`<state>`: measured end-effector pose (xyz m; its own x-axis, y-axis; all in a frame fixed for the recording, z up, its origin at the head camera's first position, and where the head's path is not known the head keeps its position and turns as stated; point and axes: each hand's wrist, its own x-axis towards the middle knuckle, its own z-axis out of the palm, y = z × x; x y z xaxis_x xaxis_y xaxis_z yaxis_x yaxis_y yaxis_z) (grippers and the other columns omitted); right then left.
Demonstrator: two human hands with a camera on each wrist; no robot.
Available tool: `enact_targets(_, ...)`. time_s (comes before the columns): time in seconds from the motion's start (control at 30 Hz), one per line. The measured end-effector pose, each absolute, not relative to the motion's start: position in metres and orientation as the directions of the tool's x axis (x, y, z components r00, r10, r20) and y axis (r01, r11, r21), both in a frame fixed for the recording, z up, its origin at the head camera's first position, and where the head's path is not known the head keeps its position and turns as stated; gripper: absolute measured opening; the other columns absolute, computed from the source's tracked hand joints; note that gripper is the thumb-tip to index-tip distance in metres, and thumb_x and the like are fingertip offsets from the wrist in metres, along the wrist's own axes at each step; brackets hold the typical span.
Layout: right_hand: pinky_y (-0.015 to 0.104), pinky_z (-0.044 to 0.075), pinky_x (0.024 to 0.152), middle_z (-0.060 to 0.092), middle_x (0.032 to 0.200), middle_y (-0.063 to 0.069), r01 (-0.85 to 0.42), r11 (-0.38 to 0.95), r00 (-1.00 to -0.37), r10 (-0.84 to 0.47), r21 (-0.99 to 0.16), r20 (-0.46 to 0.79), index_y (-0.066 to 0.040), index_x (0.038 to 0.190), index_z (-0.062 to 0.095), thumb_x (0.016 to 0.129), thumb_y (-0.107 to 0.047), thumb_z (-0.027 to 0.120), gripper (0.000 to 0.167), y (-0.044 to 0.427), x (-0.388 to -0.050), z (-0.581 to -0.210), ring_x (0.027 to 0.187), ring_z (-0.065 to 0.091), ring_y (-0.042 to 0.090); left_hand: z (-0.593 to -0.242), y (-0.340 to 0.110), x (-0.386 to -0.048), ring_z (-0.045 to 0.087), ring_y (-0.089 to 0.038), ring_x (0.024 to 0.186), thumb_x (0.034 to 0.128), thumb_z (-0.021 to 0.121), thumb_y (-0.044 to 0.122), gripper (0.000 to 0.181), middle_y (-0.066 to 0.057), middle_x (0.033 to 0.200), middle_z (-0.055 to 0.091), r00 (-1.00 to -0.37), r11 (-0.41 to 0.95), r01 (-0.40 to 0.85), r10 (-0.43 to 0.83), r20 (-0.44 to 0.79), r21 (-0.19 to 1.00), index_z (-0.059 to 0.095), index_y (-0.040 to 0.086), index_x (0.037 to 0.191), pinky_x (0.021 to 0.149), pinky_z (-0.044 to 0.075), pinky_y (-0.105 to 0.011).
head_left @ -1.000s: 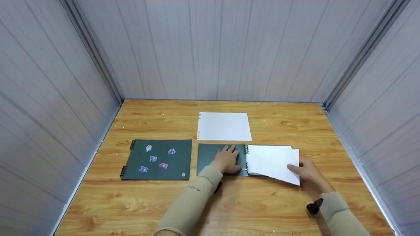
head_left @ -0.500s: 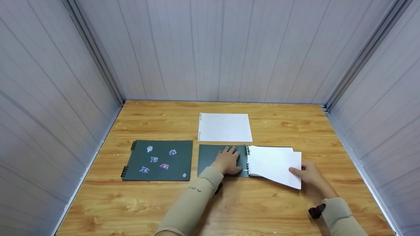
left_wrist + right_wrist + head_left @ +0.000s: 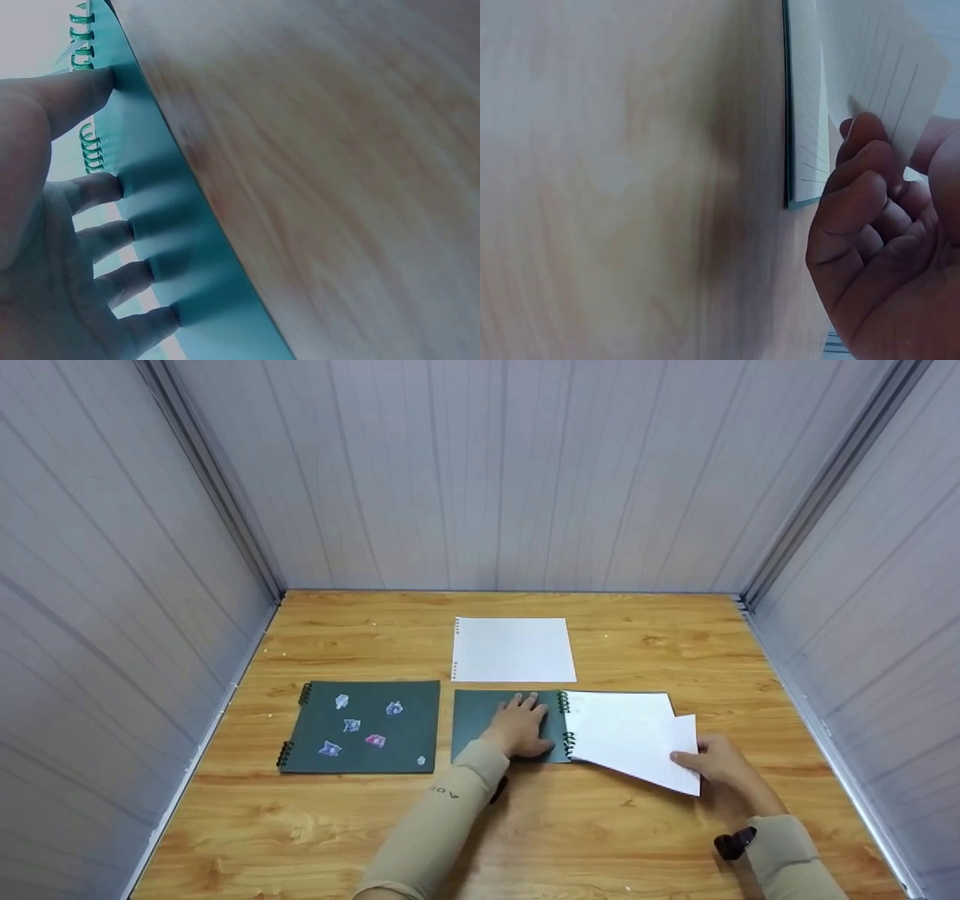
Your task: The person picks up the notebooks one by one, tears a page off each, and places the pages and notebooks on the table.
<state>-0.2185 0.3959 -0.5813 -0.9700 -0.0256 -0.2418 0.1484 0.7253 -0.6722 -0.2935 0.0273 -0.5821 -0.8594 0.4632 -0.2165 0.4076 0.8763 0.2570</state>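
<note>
A spiral notebook lies open, its green cover [image 3: 471, 724] turned to the left and its white pages [image 3: 611, 712] to the right of the black rings [image 3: 568, 745]. My left hand [image 3: 519, 729] presses on the cover with spread fingers; the left wrist view shows the fingertips [image 3: 112, 234] touching the green surface. Between thumb and curled fingers, my right hand [image 3: 716, 765] pinches the outer edge of a lined sheet [image 3: 896, 75]. That sheet slants down past the notebook's right edge, lifted off the pages below. Whether its inner edge is still in the rings, I cannot tell.
Left of the open notebook lies a closed green spiral notebook [image 3: 390, 757] with several stickers. A loose white sheet [image 3: 514, 650] with punched holes lies behind. Pale panel walls [image 3: 502, 472] bound the wooden table [image 3: 585, 840] at back and sides.
My right hand has moved slightly right and toward the front edge, drawing the sheet along. The sheet now slants more and overhangs the notebook further. My left hand stays in place.
</note>
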Motion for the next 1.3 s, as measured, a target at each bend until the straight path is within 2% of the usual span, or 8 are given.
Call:
enact_targets(0.4, 0.030, 0.060, 0.069, 0.076, 0.097, 0.016, 0.276, 0.691, -0.936, 0.034, -0.669, -0.351, 0.020, 0.118, 0.069, 0.101, -0.012, 0.073, 0.037, 0.400, -0.215, -0.569, 0.081, 0.069, 0.016, -0.585, 0.030, -0.293, 0.030, -0.036, 0.166, 0.1055, 0.064, 0.052, 0.073, -0.011, 0.178, 0.034, -0.852, 0.871, 0.425, 0.477, -0.215, 0.247, 0.045, 0.017, 0.167, 0.133, 0.031, -0.056)
enact_targets(0.53, 0.031, 0.059, 0.065, 0.076, 0.090, 0.014, 0.290, 0.692, -0.927, 0.031, -0.661, -0.374, 0.020, 0.116, 0.069, 0.100, -0.012, 0.074, 0.036, 0.403, -0.213, -0.567, 0.076, 0.068, 0.017, -0.586, 0.033, -0.292, 0.030, -0.036, 0.166, 0.1054, 0.065, 0.052, 0.074, -0.010, 0.178, 0.034, -0.851, 0.870, 0.421, 0.477, -0.221, 0.258, 0.044, 0.018, 0.167, 0.134, 0.031, -0.055)
enact_targets(0.67, 0.031, 0.056, 0.067, 0.076, 0.094, 0.018, 0.309, 0.711, -0.923, 0.063, -0.631, -0.381, 0.021, 0.117, 0.069, 0.097, -0.011, 0.074, 0.039, 0.412, -0.210, -0.565, 0.081, 0.068, 0.020, -0.587, 0.033, -0.291, 0.030, -0.035, 0.166, 0.1049, 0.066, 0.051, 0.073, -0.010, 0.178, 0.035, -0.849, 0.867, 0.422, 0.480, -0.222, 0.263, 0.046, 0.018, 0.167, 0.134, 0.031, -0.055)
enact_targets(0.87, 0.035, 0.056, 0.071, 0.074, 0.097, 0.023, 0.288, 0.747, -0.941, 0.104, -0.599, -0.323, 0.020, 0.114, 0.068, 0.103, -0.023, 0.069, 0.044, 0.426, -0.212, -0.560, 0.086, 0.066, 0.027, -0.585, 0.029, -0.293, 0.030, -0.036, 0.166, 0.1041, 0.068, 0.049, 0.073, -0.011, 0.178, 0.035, -0.856, 0.876, 0.407, 0.464, -0.227, 0.258, 0.047, 0.017, 0.166, 0.133, 0.031, -0.056)
enact_targets(1.0, 0.050, 0.058, 0.091, 0.064, 0.127, 0.044, 0.291, 0.749, -0.945, 0.127, -0.595, -0.303, 0.025, 0.132, 0.056, 0.105, -0.025, 0.060, 0.057, 0.424, -0.221, -0.555, 0.106, 0.065, 0.043, -0.584, 0.027, -0.295, 0.030, -0.036, 0.166, 0.1038, 0.068, 0.049, 0.074, -0.011, 0.178, 0.034, -0.861, 0.880, 0.397, 0.456, -0.227, 0.263, 0.047, 0.017, 0.166, 0.133, 0.031, -0.056)
enact_targets(1.13, 0.065, 0.051, 0.111, 0.047, 0.149, 0.051, 0.325, 0.740, -0.939, 0.177, -0.590, -0.295, 0.028, 0.146, 0.042, 0.098, -0.019, 0.055, 0.068, 0.419, -0.232, -0.547, 0.125, 0.057, 0.054, -0.585, 0.027, -0.295, 0.030, -0.036, 0.166, 0.1040, 0.068, 0.049, 0.074, -0.010, 0.178, 0.034, -0.860, 0.878, 0.398, 0.458, -0.226, 0.266, 0.046, 0.017, 0.166, 0.134, 0.030, -0.056)
enact_targets(1.2, 0.063, 0.051, 0.110, 0.046, 0.150, 0.050, 0.320, 0.734, -0.944, 0.197, -0.599, -0.264, 0.027, 0.145, 0.043, 0.094, -0.017, 0.055, 0.068, 0.417, -0.237, -0.542, 0.126, 0.057, 0.053, -0.586, 0.027, -0.295, 0.030, -0.036, 0.166, 0.1041, 0.068, 0.049, 0.074, -0.010, 0.178, 0.034, -0.859, 0.878, 0.398, 0.459, -0.227, 0.267, 0.046, 0.017, 0.167, 0.134, 0.030, -0.056)
enact_targets(1.3, 0.050, 0.057, 0.097, 0.053, 0.146, 0.047, 0.287, 0.714, -0.958, 0.214, -0.639, -0.191, 0.024, 0.142, 0.051, 0.093, -0.015, 0.057, 0.063, 0.413, -0.246, -0.533, 0.122, 0.060, 0.048, -0.586, 0.026, -0.295, 0.030, -0.036, 0.166, 0.1040, 0.068, 0.049, 0.074, -0.010, 0.178, 0.035, -0.860, 0.878, 0.399, 0.459, -0.224, 0.266, 0.046, 0.017, 0.166, 0.134, 0.030, -0.056)
